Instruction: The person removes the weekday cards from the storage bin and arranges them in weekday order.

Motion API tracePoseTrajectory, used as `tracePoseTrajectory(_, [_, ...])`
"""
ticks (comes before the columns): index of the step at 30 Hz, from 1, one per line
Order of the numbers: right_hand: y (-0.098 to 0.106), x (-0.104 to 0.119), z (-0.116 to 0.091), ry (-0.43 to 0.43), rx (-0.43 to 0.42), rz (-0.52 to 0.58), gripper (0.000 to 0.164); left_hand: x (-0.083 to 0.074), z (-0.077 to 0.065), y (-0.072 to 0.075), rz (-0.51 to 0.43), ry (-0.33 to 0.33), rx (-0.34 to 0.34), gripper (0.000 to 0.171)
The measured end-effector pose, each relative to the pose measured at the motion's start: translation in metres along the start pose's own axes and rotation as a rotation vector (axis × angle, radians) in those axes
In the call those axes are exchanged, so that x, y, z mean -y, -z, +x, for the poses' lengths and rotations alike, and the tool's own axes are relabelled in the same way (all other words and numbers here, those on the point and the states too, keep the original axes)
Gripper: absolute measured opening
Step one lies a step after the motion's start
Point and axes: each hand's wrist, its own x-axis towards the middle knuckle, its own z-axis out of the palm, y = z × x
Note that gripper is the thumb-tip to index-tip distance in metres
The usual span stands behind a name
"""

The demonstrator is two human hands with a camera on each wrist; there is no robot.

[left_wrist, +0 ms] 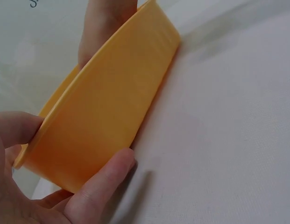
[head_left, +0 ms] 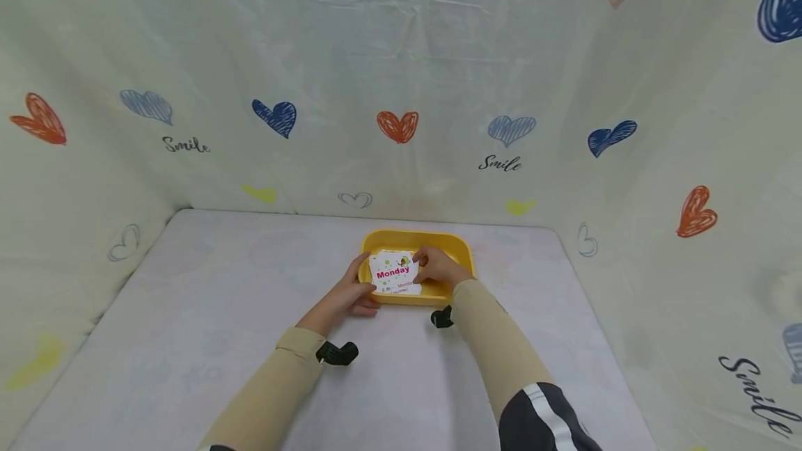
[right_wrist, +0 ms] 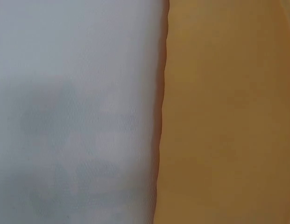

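Note:
A yellow plastic tray [head_left: 464, 249] stands near the far edge of the table. A white card [head_left: 393, 273] printed "Monday" in red shows inside it, toward the left. My left hand [head_left: 343, 298] holds the tray's left end. In the left wrist view, a finger hooks over the rim of the yellow tray [left_wrist: 102, 102] while another digit lies along its outer wall. My right hand [head_left: 441, 266] reaches in over the front rim, thumb and finger pinching the card's right edge. Only the tray's outer wall [right_wrist: 229, 112] and the tabletop fill the right wrist view; the hand is outside it.
A white cloth with faint prints covers the table [head_left: 238, 277]. A pale curtain [head_left: 438, 89] with hearts and "Smile" lettering hangs behind and at both sides. Dark wrist mounts stick out from the beige sleeves [head_left: 269, 381].

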Motion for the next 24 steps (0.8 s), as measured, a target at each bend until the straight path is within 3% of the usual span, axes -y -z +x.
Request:
tracePoseTrajectory(14, [-0.0013, 0.0022, -0.0074, -0.023, 0.010, 0.162, 0.024, -0.0019, -0.0025, -0.0018, -0.022, -0.009, 0.000, 0.078])
tracePoseTrajectory(24, [0.0027, 0.0067, -0.0092, 0.049, 0.026, 0.328, 0.024, -0.0024, -0.0014, 0.0035, -0.041, 0.005, -0.047, 0.080])
